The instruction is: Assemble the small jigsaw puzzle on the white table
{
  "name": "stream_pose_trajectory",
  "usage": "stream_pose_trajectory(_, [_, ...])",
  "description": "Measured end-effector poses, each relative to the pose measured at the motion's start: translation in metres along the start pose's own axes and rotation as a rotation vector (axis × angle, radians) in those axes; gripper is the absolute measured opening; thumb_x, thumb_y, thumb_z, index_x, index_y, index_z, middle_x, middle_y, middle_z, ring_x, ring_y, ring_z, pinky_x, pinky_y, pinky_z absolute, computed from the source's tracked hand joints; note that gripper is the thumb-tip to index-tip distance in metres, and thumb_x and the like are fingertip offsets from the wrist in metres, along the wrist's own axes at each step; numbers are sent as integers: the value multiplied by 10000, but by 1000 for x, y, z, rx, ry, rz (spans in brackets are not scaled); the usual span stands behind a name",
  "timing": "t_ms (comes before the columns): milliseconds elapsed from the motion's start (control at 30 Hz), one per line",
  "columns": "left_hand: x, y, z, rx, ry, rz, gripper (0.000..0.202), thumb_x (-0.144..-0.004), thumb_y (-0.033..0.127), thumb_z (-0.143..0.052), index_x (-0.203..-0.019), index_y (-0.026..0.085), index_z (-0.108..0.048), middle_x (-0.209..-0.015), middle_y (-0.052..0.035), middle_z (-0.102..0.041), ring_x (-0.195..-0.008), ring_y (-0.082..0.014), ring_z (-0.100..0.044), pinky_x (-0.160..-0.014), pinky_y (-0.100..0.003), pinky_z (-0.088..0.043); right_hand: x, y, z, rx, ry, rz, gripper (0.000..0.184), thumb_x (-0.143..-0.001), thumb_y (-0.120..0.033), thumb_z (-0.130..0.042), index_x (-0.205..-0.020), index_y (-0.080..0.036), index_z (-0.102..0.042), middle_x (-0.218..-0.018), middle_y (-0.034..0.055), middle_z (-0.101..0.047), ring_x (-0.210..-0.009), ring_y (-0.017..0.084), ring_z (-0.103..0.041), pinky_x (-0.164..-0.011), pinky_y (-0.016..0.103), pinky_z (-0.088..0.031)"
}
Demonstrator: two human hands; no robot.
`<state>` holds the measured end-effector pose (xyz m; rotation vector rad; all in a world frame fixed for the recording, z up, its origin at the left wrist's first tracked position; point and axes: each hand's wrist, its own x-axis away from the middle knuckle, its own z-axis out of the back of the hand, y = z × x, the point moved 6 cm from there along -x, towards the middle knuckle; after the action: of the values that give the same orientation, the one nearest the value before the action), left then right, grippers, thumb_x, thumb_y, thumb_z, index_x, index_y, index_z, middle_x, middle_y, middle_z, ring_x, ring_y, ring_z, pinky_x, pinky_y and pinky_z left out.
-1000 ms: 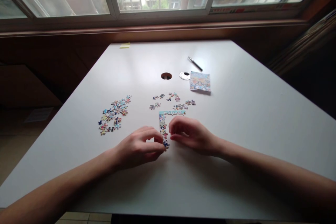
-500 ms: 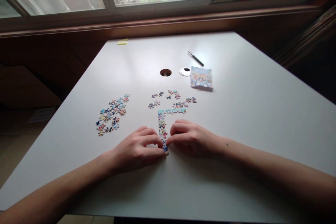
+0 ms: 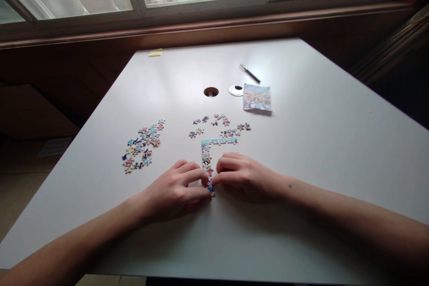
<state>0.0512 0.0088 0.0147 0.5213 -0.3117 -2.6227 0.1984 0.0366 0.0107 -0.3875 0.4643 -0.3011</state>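
Joined puzzle pieces form an L-shaped strip (image 3: pixel 206 161) on the white table, its top arm running right and its long arm running down towards me. At the strip's lower end, my left hand (image 3: pixel 179 187) has thumb and fingers curled on the puzzle pieces (image 3: pixel 210 187) from the left. Opposite it, my right hand (image 3: pixel 239 174) touches the same pieces from the right with bent fingertips. Parts of these end pieces are hidden under the fingers. Just beyond the strip's top lie several loose puzzle pieces (image 3: pixel 230 133).
A larger scatter of puzzle pieces (image 3: pixel 140 145) lies to the left. Farther back are a small picture sheet (image 3: pixel 257 97), a pen (image 3: pixel 250 73), a round cover (image 3: pixel 236 90) and a hole (image 3: pixel 211 92) in the table (image 3: pixel 321 138). Yellow tape (image 3: pixel 155 52) marks the far edge.
Both hands stay at the strip's lower end, with only slight finger movement. The whole view has shifted a little; the loose pieces lie as before.
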Motion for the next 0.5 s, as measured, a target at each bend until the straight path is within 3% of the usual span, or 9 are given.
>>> stream_pose_trajectory(333, [-1,5,2,-88,3,-65,66,-921,166,-576,-959,181,-628,-1003,-54,-705,-938,-187,-606,-843,-345,-410,-3,-4,-1,94,-19,14,230,-967,-148,-407,-953,-157,-637,-825,88,-593,-740,180,-445,-673,317,-409])
stream_pose_trajectory(500, [0,3,1,-88,32,-53,58,-903,176,-598,-952,183,-626,-1054,-55,-699,-975,-189,-607,-858,-340,-414,-1,-4,-3,110,-28,20,210,-949,-129,-417,-929,-160,-624,-830,83,-593,-734,179,-433,-671,316,-408])
